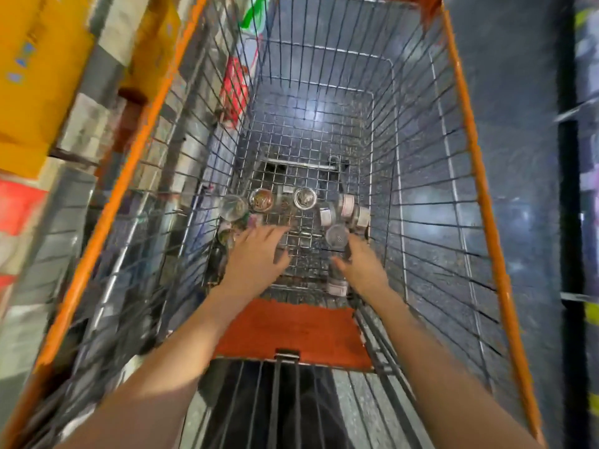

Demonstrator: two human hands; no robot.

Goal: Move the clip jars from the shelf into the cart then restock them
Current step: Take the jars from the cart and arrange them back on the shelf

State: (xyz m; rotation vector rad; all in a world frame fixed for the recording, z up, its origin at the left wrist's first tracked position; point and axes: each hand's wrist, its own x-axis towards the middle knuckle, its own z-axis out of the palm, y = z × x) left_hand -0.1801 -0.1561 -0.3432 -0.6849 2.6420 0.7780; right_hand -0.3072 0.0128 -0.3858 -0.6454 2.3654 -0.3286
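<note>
Both hands were down in the cart [460, 102]. Left hand [259, 251] fingers were extended, released, beside the left jars [234, 207]. Right hand [363, 267] grasped one jar [337, 236]; others lay just beyond.

Clip jars [304, 198] lie scattered across the near end of the cart [460, 92] floor, most in a row from the left wall to the right wall. The left hand [259, 251] reaches in toward the left-side jars; the right hand [363, 267] is at the right, just behind one jar [337, 236]. Shelves [48, 92] stand beside the cart's left wall.
</note>
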